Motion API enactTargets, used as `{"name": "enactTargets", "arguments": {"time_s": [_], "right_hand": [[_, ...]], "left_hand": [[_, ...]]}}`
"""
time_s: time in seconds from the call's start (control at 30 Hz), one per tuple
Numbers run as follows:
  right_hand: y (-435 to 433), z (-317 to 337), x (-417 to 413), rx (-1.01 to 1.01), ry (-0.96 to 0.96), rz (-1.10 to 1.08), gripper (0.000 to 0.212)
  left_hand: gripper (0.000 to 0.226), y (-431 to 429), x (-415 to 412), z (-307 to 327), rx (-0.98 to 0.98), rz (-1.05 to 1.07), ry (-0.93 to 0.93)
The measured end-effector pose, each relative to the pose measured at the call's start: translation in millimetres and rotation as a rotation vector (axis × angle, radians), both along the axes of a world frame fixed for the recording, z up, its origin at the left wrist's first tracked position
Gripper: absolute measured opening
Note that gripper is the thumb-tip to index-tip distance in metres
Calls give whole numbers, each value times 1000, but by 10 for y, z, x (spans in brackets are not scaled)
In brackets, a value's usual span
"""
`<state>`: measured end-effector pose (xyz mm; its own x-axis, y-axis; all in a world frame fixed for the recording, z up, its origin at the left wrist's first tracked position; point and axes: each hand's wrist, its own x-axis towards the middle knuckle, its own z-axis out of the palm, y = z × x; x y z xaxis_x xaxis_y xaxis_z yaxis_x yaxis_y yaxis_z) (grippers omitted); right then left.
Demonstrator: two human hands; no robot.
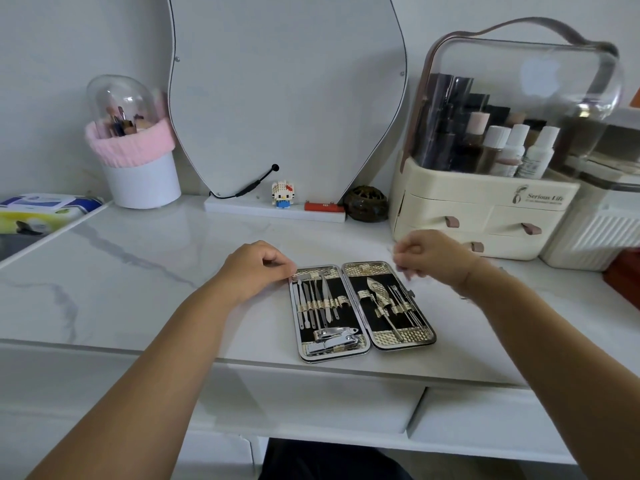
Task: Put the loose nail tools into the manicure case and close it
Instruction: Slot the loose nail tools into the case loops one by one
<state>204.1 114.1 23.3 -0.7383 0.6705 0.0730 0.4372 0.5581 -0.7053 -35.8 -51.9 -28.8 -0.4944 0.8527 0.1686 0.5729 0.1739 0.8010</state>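
Observation:
The manicure case [295, 323] lies open flat near the front edge of the marble table, both halves facing up. Thin steel tools sit in the gold loops of the left half, with nail clippers [334, 337] at its bottom. The right half holds a patterned file and several thin picks [401, 306]. My left hand [256, 268] rests at the case's far left corner, its curled fingers pinching the rim. My right hand [433, 258] hovers just above the far right corner, blurred, fingers curled; I see nothing in it.
A cream cosmetics organiser [485, 209] with a clear lid stands close behind my right hand. A mirror [284, 98], a small figure [282, 194] and a dark round holder [367, 204] stand at the back. At back left are a brush pot [138, 168] and wipes [41, 213].

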Motion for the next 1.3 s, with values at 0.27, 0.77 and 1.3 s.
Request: {"name": "enactTargets", "arguments": {"time_s": [0.27, 0.77, 1.3], "right_hand": [[-400, -104, -618, -357, 173, 171, 25], [-351, -180, -719, -43, 6, 141, 14], [-381, -157, -631, 165, -84, 178, 13]], "left_hand": [[19, 31, -28, -21, -12, 24, 28], [12, 37, -42, -28, -27, 12, 37], [21, 31, -29, -22, -17, 15, 52]]}}
